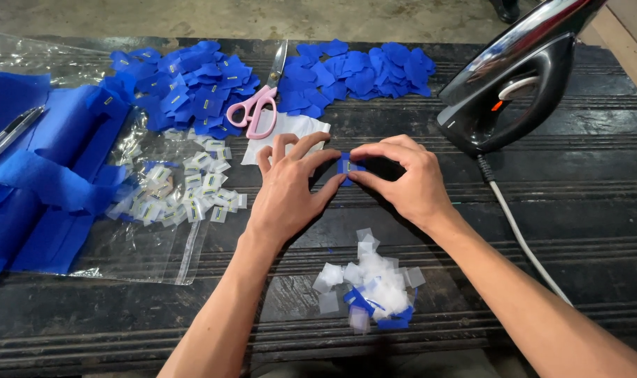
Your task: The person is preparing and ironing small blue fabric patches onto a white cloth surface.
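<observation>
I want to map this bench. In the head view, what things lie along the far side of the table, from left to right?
Pen → folded blue cloth → pile of blue patches → pink scissors → second pile of blue patches → black iron.

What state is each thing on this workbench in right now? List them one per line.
Left hand: pinching the blue fabric piece.
Right hand: pinching the same piece.
Pink scissors: lying shut.
Iron: standing on its heel, corded.
Plastic bag: lying flat, small tags on it.
Pen: lying on blue cloth.
</observation>
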